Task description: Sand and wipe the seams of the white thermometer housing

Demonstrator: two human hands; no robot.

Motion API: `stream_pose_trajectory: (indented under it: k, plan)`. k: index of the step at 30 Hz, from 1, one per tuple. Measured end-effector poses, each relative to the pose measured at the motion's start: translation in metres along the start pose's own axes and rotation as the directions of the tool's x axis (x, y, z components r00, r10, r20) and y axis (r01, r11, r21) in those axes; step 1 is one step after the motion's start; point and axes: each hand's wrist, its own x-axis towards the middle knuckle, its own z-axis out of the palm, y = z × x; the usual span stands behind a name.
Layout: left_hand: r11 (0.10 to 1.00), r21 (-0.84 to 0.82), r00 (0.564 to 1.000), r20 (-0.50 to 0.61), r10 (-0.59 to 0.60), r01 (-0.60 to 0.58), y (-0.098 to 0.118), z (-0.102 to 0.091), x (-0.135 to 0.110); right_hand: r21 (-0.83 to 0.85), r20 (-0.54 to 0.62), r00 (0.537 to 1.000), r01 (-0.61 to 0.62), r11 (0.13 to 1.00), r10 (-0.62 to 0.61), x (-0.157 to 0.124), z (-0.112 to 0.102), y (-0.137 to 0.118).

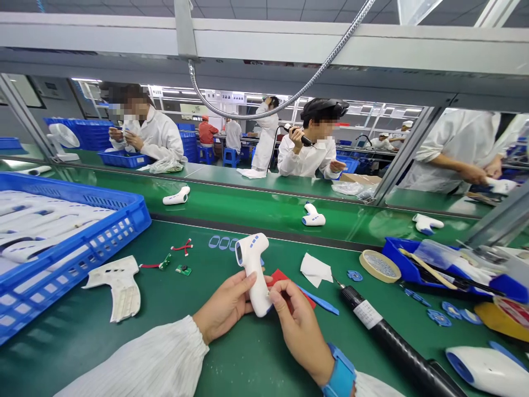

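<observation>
- We hold a white infrared thermometer (253,270) upright over the green bench (103,353), tilted slightly, its blue-edged display end facing left; all positions below are taken from it.
- Left hand (225,307): grip closed around the thermometer's handle from the left, fingers wrapped on the white shell.
- Right hand (300,336): grip narrow, fingertips (278,292) pinching the lower handle from the right; a blue wrist strap (341,375) sits on this wrist.
- Left of the thermometer: a loose white housing half (113,286), and beyond it a blue crate (61,286) stacked with white housings.
- Just behind it: two small green circuit boards (183,269) with red wires (182,247), and blue rings (223,242).
- Just right of it: a red pad (285,281), white paper (316,270), and a blue spatula (320,302).
- Farther right: a black electric screwdriver (392,342) lying on the bench, a tape roll (379,266), and a blue tray (407,259) holding tools.
- Lower right of it: another white thermometer shell (487,372).
- Well beyond it, across the line: a co-worker (306,154) raises a black screwdriver (300,135).
</observation>
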Motion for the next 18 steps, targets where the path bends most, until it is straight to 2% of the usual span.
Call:
stream_pose_trajectory:
  k: [6,11,15,18]
  plan:
    - [1.0,-0.016,1.0,-0.03,0.0,-0.001,0.002,0.002,-0.001,0.097,-0.027,0.997,-0.07,0.993,0.073,0.003,0.0,0.001]
    - [1.0,0.006,1.0,-0.023,-0.005,0.005,0.005,-0.001,-0.001,0.094,-0.062,0.995,-0.067,0.993,0.073,-0.006,-0.008,-0.021]
    - [0.998,0.044,0.998,-0.033,-0.048,0.05,0.009,-0.005,-0.01,-0.109,-0.18,0.983,-0.061,0.992,0.04,-0.043,-0.039,-0.045]
    - [0.982,0.12,0.986,-0.099,-0.138,0.149,0.005,-0.029,-0.01,-0.307,-0.346,0.938,-0.138,0.942,0.025,-0.082,-0.084,-0.052]
